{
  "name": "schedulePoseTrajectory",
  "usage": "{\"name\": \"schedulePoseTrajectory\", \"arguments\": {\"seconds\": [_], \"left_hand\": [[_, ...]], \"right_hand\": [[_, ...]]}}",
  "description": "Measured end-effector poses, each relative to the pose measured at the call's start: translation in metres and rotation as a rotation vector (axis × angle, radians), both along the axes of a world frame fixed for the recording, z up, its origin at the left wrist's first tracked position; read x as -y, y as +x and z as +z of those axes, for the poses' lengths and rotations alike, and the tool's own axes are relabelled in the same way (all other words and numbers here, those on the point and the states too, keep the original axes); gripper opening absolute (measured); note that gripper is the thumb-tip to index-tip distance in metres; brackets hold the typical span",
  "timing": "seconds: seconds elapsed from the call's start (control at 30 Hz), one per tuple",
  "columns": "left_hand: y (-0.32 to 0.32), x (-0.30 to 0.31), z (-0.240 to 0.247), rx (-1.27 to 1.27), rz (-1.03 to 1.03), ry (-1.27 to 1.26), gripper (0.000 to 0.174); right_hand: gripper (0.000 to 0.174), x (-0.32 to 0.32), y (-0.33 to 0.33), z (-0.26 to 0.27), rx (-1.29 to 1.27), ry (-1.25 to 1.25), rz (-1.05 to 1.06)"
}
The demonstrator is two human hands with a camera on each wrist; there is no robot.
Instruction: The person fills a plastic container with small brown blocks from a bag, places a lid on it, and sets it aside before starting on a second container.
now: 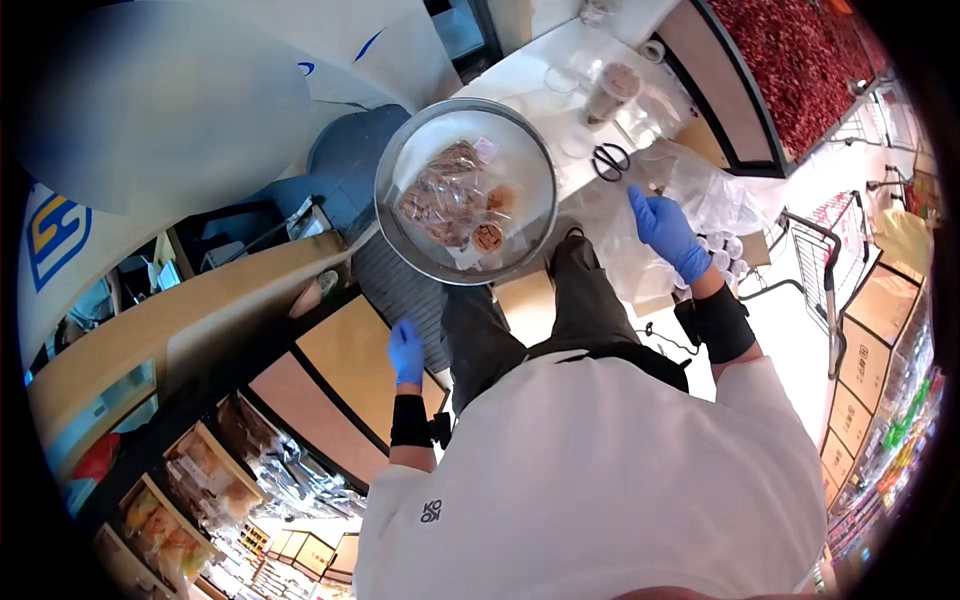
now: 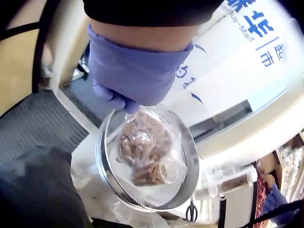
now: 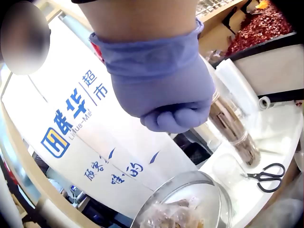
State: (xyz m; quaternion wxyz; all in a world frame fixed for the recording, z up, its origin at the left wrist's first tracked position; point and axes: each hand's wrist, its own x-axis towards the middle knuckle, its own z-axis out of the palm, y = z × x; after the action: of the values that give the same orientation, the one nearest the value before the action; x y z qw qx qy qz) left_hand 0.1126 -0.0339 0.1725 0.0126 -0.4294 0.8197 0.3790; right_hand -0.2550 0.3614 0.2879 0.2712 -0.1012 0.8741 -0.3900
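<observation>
My left hand, in a blue glove, hangs beside my leg with relaxed fingers and nothing in it. My right hand, also gloved in blue, is held out at the right near the black-handled scissors. In the right wrist view its fingers bend loosely toward the palm, holding nothing. Between the hands and farther forward stands a round metal pan with a pale bottom. In it lie a clear plastic bag of brown pieces and a small round clear tub with brown contents.
Clear jars and a white plastic roll stand on the white counter behind the scissors. Clear plastic bags lie near my right hand. A bin of red dried goods is at the back right; a shopping cart stands at the right.
</observation>
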Motion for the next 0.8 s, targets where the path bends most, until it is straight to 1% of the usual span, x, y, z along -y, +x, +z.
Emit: {"name": "schedulePoseTrajectory", "arguments": {"seconds": [0.03, 0.07, 0.1, 0.17, 0.2, 0.23, 0.3, 0.33, 0.4, 0.43, 0.47, 0.5, 0.53, 0.57, 0.6, 0.63, 0.67, 0.7, 0.73, 0.77, 0.8], "left_hand": [[0.003, -0.006, 0.026, -0.006, 0.104, 0.067, 0.039], [0.005, -0.011, 0.044, -0.015, 0.203, 0.132, 0.043], [0.012, -0.011, 0.051, -0.022, 0.18, 0.133, 0.043], [0.025, -0.003, 0.051, -0.018, 0.282, 0.224, 0.05], [0.027, 0.002, 0.043, 0.022, 0.296, 0.146, 0.049], [0.03, 0.005, 0.032, 0.009, 0.256, 0.154, 0.049], [0.029, 0.011, 0.01, -0.289, 0.432, 0.377, 0.049], [0.01, 0.003, 0.064, -0.044, 0.302, 0.46, 0.047], [-0.002, -0.011, 0.101, -0.078, 0.217, 0.483, 0.046], [-0.005, -0.017, 0.108, -0.099, 0.163, 0.498, 0.045], [-0.002, -0.02, 0.11, -0.117, 0.134, 0.518, 0.043], [0.005, -0.024, 0.108, -0.206, 0.072, 0.519, 0.039], [0.009, -0.025, 0.112, -0.25, -0.02, 0.606, 0.033], [0.022, -0.016, 0.099, -0.348, -0.17, 0.696, 0.025], [0.033, -0.005, 0.07, -0.343, -0.253, 0.713, 0.02], [0.037, -0.021, 0.068, -0.355, -0.174, 0.662, 0.02], [0.044, -0.036, 0.074, -0.323, -0.184, 0.683, 0.02], [0.055, -0.048, 0.078, -0.276, -0.176, 0.699, 0.021], [0.068, -0.055, 0.072, -0.303, -0.193, 0.72, 0.021], [0.076, -0.062, 0.066, -0.309, -0.361, 0.634, 0.021], [0.08, -0.068, 0.065, -0.313, -0.527, 0.532, 0.022]], "right_hand": [[0.068, -0.014, 0.0, 0.006, 0.165, -0.078, -0.112], [0.076, -0.027, -0.001, 0.015, 0.288, -0.166, -0.113], [0.076, -0.036, 0.004, 0.023, 0.279, -0.17, -0.134], [0.085, -0.048, 0.015, 0.037, 0.511, -0.634, -0.275], [0.09, -0.068, 0.016, 0.025, 0.597, -0.734, -0.139], [0.09, -0.074, 0.025, 0.036, 0.567, -0.74, -0.17], [0.09, -0.077, 0.043, 0.059, 0.843, -1.037, -0.363], [0.089, -0.086, 0.054, 0.061, 0.821, -1.081, -0.297], [0.088, -0.089, 0.084, 0.072, 0.783, -1.13, -0.343], [0.087, -0.091, 0.1, 0.076, 0.777, -1.172, -0.375], [0.084, -0.096, 0.117, 0.069, 0.781, -1.234, -0.343], [0.082, -0.099, 0.137, 0.067, 0.744, -1.184, -0.354], [0.08, -0.099, 0.161, 0.067, 0.694, -1.141, -0.373], [0.067, -0.101, 0.19, 0.063, 0.603, -1.112, -0.332], [0.061, -0.105, 0.219, 0.053, 0.5, -1.015, -0.329], [0.06, -0.106, 0.246, 0.056, 0.498, -0.979, -0.38], [0.059, -0.104, 0.273, 0.063, 0.432, -0.849, -0.43], [0.058, -0.106, 0.3, 0.074, 0.36, -0.748, -0.412], [0.058, -0.111, 0.325, 0.079, 0.363, -0.675, -0.409], [0.058, -0.112, 0.348, 0.104, 0.379, -0.556, -0.425], [0.059, -0.123, 0.368, 0.104, 0.363, -0.484, -0.393]]}}
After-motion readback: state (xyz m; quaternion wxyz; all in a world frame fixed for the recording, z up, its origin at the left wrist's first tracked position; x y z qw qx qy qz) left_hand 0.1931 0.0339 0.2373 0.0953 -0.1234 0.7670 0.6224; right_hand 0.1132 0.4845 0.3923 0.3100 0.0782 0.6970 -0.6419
